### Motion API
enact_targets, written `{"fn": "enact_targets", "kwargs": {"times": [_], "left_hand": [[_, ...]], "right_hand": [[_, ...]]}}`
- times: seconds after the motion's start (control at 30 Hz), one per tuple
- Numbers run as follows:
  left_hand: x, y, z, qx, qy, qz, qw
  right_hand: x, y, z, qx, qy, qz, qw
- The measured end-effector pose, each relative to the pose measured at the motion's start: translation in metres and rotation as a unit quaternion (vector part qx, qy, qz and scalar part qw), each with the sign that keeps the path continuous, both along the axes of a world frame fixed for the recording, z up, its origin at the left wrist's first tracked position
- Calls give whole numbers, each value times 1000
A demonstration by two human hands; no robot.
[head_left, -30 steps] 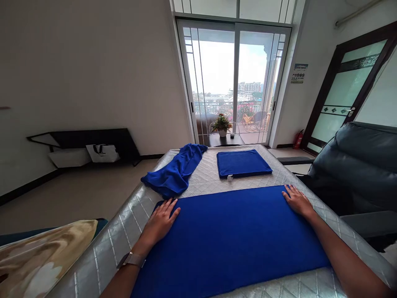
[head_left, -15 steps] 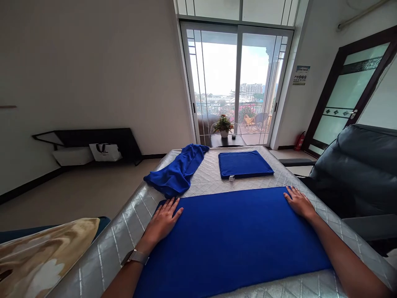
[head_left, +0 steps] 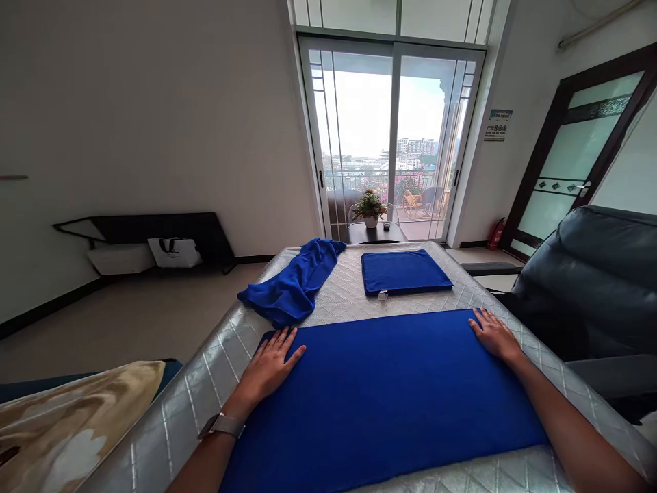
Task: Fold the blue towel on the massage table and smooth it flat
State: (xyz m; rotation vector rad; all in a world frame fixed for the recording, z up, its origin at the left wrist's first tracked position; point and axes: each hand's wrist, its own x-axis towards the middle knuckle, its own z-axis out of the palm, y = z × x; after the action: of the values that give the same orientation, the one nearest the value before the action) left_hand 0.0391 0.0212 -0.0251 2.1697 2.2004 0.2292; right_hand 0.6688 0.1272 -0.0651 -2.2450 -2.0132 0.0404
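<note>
The fingers of the left hand (head_left: 267, 363) are lying flat and almost together, with the thumb standing apart; they are clamping nothing. The fingers of the right hand (head_left: 497, 335) are also lying open, slightly spread. Both hands are resting on the flat blue cloth (head_left: 390, 390), the left at its far left corner, the right at its far right corner. This cloth is lying spread out, under and between the two forearms, on a silver quilted cover (head_left: 341, 291); what is supporting the cover, I cannot tell.

The cloth is looking light, soft and limp, so in my judgement it will be sagging if only one point is lifted. It is not seeming fragile. The cover is shining and perhaps slippery, so the cloth may be sliding easily. The good places for taking hold are its two far corners, pinched between thumb and fingers.

Beyond the cloth's far left corner, a crumpled blue cloth (head_left: 300, 284) is lying just beside the left fingertips. Beyond its far edge, toward the right, a folded blue cloth (head_left: 405, 269) is resting, with a white label (head_left: 382, 295) sticking out. Well apart, to its right, a dark armchair (head_left: 590, 287) is standing.
</note>
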Motion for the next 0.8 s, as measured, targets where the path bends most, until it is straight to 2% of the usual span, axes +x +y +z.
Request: {"fn": "enact_targets", "kwargs": {"times": [0.3, 0.8], "left_hand": [[0, 2, -4, 13, 13, 3, 1000], [2, -3, 6, 25, -12, -3, 1000]], "right_hand": [[-3, -3, 5, -10, -6, -4, 1000], [-3, -2, 5, -4, -2, -3, 1000]]}}
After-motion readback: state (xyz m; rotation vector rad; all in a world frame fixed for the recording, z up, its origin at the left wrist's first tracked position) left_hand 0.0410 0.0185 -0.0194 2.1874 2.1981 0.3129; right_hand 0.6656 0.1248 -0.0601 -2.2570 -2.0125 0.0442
